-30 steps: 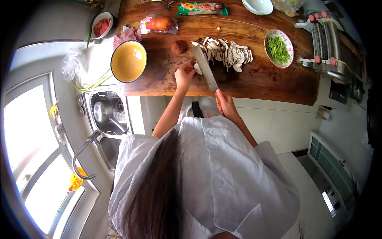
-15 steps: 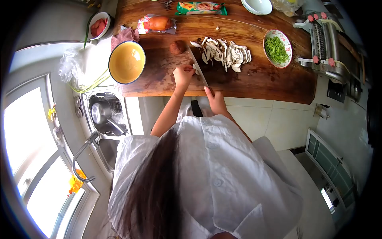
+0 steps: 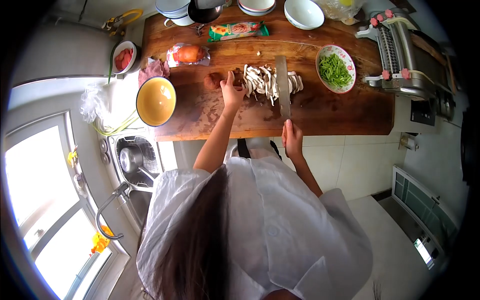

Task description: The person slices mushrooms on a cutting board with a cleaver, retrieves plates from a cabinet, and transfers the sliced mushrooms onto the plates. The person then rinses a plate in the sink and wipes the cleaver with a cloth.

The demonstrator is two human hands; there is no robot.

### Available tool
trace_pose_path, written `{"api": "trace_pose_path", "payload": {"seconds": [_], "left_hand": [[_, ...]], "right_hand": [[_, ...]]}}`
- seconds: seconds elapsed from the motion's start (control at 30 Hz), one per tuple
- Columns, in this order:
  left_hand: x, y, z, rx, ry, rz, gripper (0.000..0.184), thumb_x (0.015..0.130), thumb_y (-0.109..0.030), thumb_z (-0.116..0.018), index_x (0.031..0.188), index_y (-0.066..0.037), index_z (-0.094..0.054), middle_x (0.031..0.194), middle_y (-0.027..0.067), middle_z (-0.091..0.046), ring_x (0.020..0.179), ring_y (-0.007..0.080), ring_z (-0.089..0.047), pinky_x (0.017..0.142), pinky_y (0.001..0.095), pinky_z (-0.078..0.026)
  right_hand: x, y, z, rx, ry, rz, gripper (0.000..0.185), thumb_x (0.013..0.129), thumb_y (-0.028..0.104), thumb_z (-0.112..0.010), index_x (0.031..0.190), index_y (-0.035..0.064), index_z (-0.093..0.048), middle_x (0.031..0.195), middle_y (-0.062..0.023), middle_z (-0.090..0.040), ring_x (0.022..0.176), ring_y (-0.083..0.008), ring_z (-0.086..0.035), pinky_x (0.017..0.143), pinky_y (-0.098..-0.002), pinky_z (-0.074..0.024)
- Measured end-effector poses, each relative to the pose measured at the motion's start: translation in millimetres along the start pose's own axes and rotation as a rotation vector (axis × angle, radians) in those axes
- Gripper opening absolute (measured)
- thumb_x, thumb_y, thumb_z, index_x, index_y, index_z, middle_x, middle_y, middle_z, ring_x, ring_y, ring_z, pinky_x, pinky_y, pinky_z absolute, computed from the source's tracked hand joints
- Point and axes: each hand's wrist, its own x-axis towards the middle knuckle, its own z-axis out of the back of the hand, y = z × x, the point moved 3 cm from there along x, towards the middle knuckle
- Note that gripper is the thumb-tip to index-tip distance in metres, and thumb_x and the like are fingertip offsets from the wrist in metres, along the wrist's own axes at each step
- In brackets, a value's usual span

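My right hand (image 3: pixel 292 139) is closed round the handle of a cleaver (image 3: pixel 283 86), whose blade stands over the right part of the sliced mushrooms (image 3: pixel 261 82). At the left end of the slices is my left hand (image 3: pixel 232 92), fingers apart, its fingertips near the pile; I make out nothing held in it. A round brown mushroom (image 3: pixel 213 80) lies just left of that hand on the wooden board (image 3: pixel 195 117). Right of the slices, a patterned bowl (image 3: pixel 336 69) holds chopped green pieces.
A yellow bowl (image 3: pixel 156 101) stands at the left, near a packaged orange-red item (image 3: pixel 188 53). Behind are a green packet (image 3: pixel 238 31) and a white bowl (image 3: pixel 304 13). A metal roller machine (image 3: pixel 400 55) is at the right, a sink (image 3: pixel 137 161) at the lower left.
The cleaver has moved right, from beside my left hand to over the mushroom slices. My left hand has opened and shifted up to the pile's left end. The view has tilted slightly.
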Motion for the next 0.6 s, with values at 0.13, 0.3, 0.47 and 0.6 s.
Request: {"api": "trace_pose_path", "payload": {"seconds": [0.13, 0.3, 0.47, 0.6], "left_hand": [[6.7, -13.6, -22.7, 0.026, 0.184, -0.166, 0.057, 0.061, -0.004, -0.073, 0.115, -0.004, -0.053, 0.096, 0.0178, -0.050, 0.085, 0.0292, -0.057, 0.074, 0.0347, -0.049], [-9.5, -37.4, -42.5, 0.034, 0.244, -0.309, 0.042, 0.068, -0.002, -0.060, 0.110, 0.000, -0.052, 0.101, 0.0218, -0.050, 0.088, 0.0344, -0.054, 0.074, 0.0370, -0.047], [-19.6, -43.7, 8.7, 0.479, -0.041, -0.480, 0.045, 0.069, -0.008, -0.058, 0.114, -0.008, -0.053, 0.119, 0.0159, -0.046, 0.104, 0.0330, -0.047, 0.086, 0.0413, -0.042], [-3.2, -24.1, 66.2, 0.689, -0.346, -0.299, 0.055, 0.063, -0.017, -0.071, 0.115, -0.016, -0.054, 0.120, 0.0130, -0.045, 0.107, 0.0298, -0.043, 0.092, 0.0422, -0.035]], "right_hand": [[-3.5, 1.0, 11.6, 0.129, -0.015, -0.069, 0.042, 0.092, 0.034, -0.041, 0.059, 0.0084, -0.040, 0.045, 0.0027, -0.035, 0.035, -0.0047, -0.030, 0.033, -0.0216, -0.0234], [-1.9, 1.8, 11.8, 0.164, -0.009, -0.074, 0.044, 0.092, 0.039, -0.036, 0.061, 0.0077, -0.040, 0.042, 0.0012, -0.032, 0.032, -0.0062, -0.028, 0.031, -0.0215, -0.0237], [6.6, 2.4, 13.9, 0.099, 0.044, -0.101, 0.044, 0.091, 0.040, -0.039, 0.061, 0.0072, -0.042, 0.043, 0.0012, -0.035, 0.033, -0.0060, -0.031, 0.032, -0.0215, -0.0248], [8.3, 11.3, 8.5, 0.065, 0.051, -0.101, 0.045, 0.090, 0.041, -0.042, 0.060, 0.0079, -0.042, 0.043, 0.0020, -0.036, 0.033, -0.0055, -0.032, 0.033, -0.0215, -0.0257]]}}
